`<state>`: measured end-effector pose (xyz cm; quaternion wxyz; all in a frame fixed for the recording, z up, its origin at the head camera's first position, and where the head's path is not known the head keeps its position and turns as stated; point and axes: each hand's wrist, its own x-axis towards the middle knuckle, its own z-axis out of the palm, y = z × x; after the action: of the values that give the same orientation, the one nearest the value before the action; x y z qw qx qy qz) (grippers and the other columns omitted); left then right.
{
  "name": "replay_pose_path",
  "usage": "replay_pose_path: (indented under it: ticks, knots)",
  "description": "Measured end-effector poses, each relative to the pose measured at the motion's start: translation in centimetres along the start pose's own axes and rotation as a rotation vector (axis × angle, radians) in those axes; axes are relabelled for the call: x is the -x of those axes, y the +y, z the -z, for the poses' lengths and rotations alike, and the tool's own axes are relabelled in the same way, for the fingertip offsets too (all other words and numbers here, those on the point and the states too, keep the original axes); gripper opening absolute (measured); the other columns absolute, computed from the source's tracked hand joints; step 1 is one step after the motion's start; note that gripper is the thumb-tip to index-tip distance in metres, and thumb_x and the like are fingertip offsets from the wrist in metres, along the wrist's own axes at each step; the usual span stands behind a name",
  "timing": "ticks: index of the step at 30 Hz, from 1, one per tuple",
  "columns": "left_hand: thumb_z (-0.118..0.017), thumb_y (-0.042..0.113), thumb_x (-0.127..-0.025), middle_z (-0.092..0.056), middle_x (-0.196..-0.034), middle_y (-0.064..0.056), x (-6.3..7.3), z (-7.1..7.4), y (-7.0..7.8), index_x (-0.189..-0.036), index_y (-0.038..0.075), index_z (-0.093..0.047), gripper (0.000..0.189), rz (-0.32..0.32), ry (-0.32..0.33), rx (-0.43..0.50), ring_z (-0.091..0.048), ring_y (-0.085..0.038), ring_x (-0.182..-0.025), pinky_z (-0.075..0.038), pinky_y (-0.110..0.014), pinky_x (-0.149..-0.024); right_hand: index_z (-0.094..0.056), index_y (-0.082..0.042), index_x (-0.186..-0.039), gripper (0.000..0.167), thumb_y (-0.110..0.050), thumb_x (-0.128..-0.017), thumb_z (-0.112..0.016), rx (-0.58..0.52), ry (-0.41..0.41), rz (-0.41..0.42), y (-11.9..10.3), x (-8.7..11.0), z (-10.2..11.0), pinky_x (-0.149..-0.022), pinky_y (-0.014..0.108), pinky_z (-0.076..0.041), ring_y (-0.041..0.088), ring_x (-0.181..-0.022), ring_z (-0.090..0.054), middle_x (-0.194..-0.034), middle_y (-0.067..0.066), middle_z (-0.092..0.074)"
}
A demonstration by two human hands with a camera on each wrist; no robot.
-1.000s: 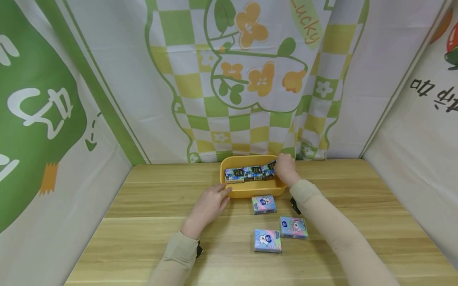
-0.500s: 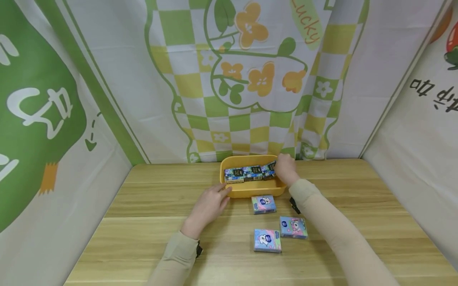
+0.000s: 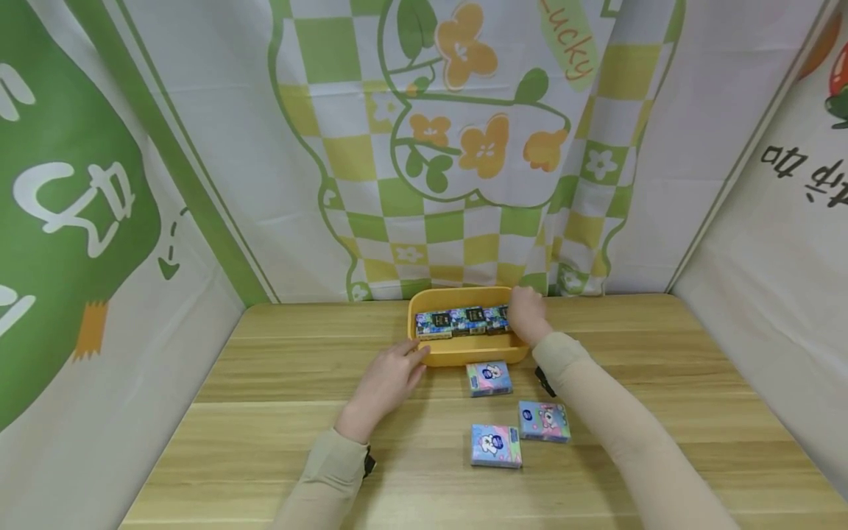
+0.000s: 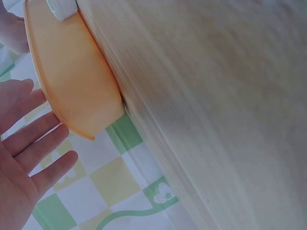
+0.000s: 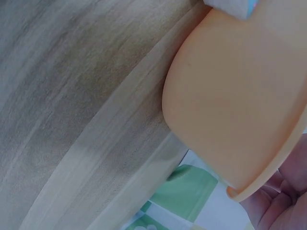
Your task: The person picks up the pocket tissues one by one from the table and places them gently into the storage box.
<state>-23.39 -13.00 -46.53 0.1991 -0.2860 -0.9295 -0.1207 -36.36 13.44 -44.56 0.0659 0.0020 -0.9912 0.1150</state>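
Note:
A yellow plastic basket [image 3: 477,358] stands at the back of the table, with a row of dark blue floral tissue packs inside: a left pack [image 3: 433,324], a middle pack [image 3: 467,320] and a right pack [image 3: 496,319]. My right hand [image 3: 528,315] reaches over the basket's right end and grips the right pack, covering its outer part. In the right wrist view the curled fingers [image 5: 273,206] show beyond the rim. My left hand [image 3: 387,377] rests its fingertips on the front left rim; its fingers look spread and fairly straight in the left wrist view.
Three light blue and pink cartoon tissue packs lie on the wooden table [image 3: 278,442]: one pack [image 3: 489,378] close before the basket, another pack [image 3: 543,421] to its right, and a nearer pack [image 3: 496,446]. A checked curtain [image 3: 450,228] hangs right behind the basket.
The right pack, tilted earlier, now lies more level and in line with the other two in the basket. My right hand has shifted slightly; the left hand has stayed at the rim.

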Motion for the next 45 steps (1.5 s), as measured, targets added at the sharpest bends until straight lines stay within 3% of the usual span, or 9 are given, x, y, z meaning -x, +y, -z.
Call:
replay_pose_path:
  ticks: [15, 25, 29, 36, 41, 45]
  knots:
    - [-0.066, 0.015, -0.089, -0.062, -0.122, -0.019, -0.01, -0.2, -0.2, -0.118, 0.006, -0.066, 0.031, -0.014, 0.006, 0.0, -0.061, -0.032, -0.111, -0.052, -0.043, -0.095, -0.066, 0.008, -0.091, 0.022, -0.001, -0.092, -0.046, 0.019, -0.028, 0.014, -0.08, 0.14, -0.08, -0.059, 0.044, -0.059, 0.041, -0.08, -0.067, -0.091, 0.028, -0.066]
    - [-0.066, 0.014, -0.089, -0.063, -0.121, -0.021, -0.05, -0.26, -0.21, -0.118, 0.004, -0.066, 0.031, -0.02, 0.014, 0.002, -0.062, -0.033, -0.11, -0.052, -0.043, -0.095, -0.066, 0.005, -0.089, 0.018, 0.002, -0.089, -0.048, 0.008, -0.074, 0.074, 0.37, -0.02, 0.11, -0.063, 0.046, -0.059, 0.041, -0.081, -0.066, -0.092, 0.028, -0.066]
    - [-0.066, 0.014, -0.089, -0.063, -0.121, -0.02, -0.08, -0.29, -0.22, -0.117, 0.005, -0.067, 0.03, -0.014, 0.014, 0.006, -0.062, -0.033, -0.11, -0.053, -0.043, -0.094, -0.067, 0.004, -0.085, 0.016, 0.004, -0.085, -0.051, 0.028, -0.103, 0.106, 0.58, -0.18, 0.28, -0.065, 0.044, -0.058, 0.038, -0.08, -0.066, -0.09, 0.027, -0.067]
    - [-0.066, 0.015, -0.088, -0.063, -0.122, -0.019, -0.06, -0.29, -0.27, -0.118, 0.006, -0.067, 0.031, -0.007, 0.007, 0.013, -0.061, -0.032, -0.111, -0.052, -0.044, -0.095, -0.065, -0.005, -0.067, 0.012, 0.004, -0.074, -0.064, 0.036, -0.175, 0.12, 0.53, -0.23, 0.65, -0.053, 0.032, -0.049, 0.025, -0.067, -0.056, -0.082, 0.018, -0.067]
    - [-0.066, 0.015, -0.089, -0.062, -0.122, -0.019, -0.01, -0.25, -0.26, -0.118, 0.006, -0.066, 0.031, -0.011, 0.002, 0.009, -0.061, -0.033, -0.111, -0.052, -0.044, -0.095, -0.068, -0.004, -0.07, 0.012, 0.0, -0.08, -0.062, 0.093, -0.128, 0.152, 0.42, -0.06, 0.28, -0.061, 0.04, -0.058, 0.03, -0.072, -0.066, -0.084, 0.019, -0.07]
    - [-0.065, 0.014, -0.089, -0.062, -0.122, -0.02, -0.06, -0.27, -0.25, -0.119, 0.005, -0.066, 0.031, -0.011, 0.001, 0.008, -0.061, -0.033, -0.111, -0.052, -0.044, -0.095, -0.068, 0.001, -0.081, 0.012, -0.003, -0.086, -0.059, 0.163, -0.093, 0.169, 0.04, 0.17, 0.15, -0.06, 0.042, -0.059, 0.033, -0.075, -0.068, -0.086, 0.021, -0.069]
